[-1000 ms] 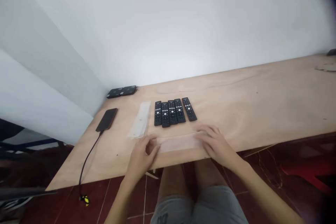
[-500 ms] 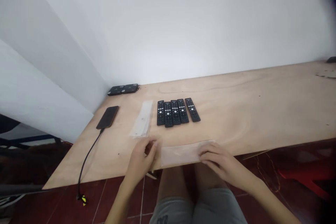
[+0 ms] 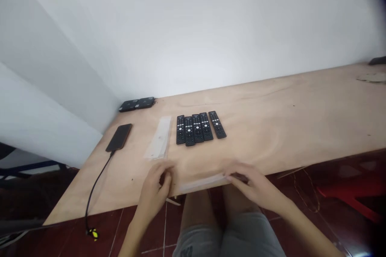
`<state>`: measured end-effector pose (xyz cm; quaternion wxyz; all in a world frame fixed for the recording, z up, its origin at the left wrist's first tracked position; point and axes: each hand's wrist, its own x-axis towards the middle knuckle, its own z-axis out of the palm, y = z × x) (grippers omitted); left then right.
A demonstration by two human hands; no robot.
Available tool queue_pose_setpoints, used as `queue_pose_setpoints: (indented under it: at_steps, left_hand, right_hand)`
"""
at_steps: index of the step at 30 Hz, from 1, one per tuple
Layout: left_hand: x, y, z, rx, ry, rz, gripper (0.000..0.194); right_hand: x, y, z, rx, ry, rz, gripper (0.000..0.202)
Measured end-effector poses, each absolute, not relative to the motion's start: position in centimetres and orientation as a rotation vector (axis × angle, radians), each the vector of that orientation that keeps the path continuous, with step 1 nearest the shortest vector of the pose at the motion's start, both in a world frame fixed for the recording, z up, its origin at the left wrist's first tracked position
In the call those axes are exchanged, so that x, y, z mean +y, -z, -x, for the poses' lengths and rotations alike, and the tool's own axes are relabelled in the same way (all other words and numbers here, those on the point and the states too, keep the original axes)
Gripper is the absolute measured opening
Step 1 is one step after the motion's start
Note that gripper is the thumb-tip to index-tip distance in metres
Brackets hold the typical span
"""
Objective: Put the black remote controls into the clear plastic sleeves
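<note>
A translucent plastic sleeve (image 3: 203,182) lies along the front edge of the table and shows as a narrow strip. My right hand (image 3: 249,180) is closed in a pinch on its right end. Just past the sleeve's left end, my left hand (image 3: 155,182) rests at the tabletop with fingers curled and a gap between thumb and forefinger. Its fingertips are slightly blurred. More clear sleeves (image 3: 159,138) lie in a flat pile beyond the left hand. Behind the right hand, several black remote controls (image 3: 197,128) lie side by side, buttons up, with one remote control (image 3: 217,124) set slightly apart.
A phone (image 3: 120,137) with a black cable (image 3: 98,184) hanging over the table's edge lies at left. Two black boxes (image 3: 137,104) sit against the wall at the back left. A red plastic object (image 3: 350,194) stands below the table at right.
The plastic sleeve showed as a wide flat rectangle and now appears as a thin strip. My right hand's fingers have drawn into a tighter pinch. The view has shifted slightly.
</note>
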<state>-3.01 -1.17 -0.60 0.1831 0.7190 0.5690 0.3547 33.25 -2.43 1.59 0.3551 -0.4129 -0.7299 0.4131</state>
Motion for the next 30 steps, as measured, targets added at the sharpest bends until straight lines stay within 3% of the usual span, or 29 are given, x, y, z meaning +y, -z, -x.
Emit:
queue_pose_setpoints:
  at_steps: [8, 16, 22, 24, 26, 30]
  left_hand:
    - [-2.2, 1.2, -2.1, 1.325, -1.197, -1.478, 0.056]
    - [-0.3, -0.3, -1.0, 1.503, -1.405, -1.261, 0.049]
    - [6.6, -5.5, 6.8, 1.637, -1.45, -1.415, 0.057]
    - [10.2, -6.5, 8.7, 1.726, -1.304, -1.537, 0.058]
    - [13.5, -6.5, 9.8, 1.822, -1.116, -1.697, 0.055]
    - [17.4, -4.9, 10.1, 1.894, -1.071, -1.772, 0.04]
  right_hand:
    - [-0.5, -0.9, -25.8, -1.142, -1.508, 0.962, 0.038]
    - [0.2, -0.8, -24.7, -1.421, -1.629, 0.856, 0.028]
    - [1.8, -1.1, -29.2, -1.781, -1.187, 1.02, 0.015]
    - [2.3, -1.2, -30.2, -1.835, -1.117, 1.036, 0.015]
    - [2.6, -1.3, -30.6, -1.863, -1.125, 1.014, 0.016]
    - [2.5, -1.4, -30.4, -1.865, -1.083, 1.016, 0.015]
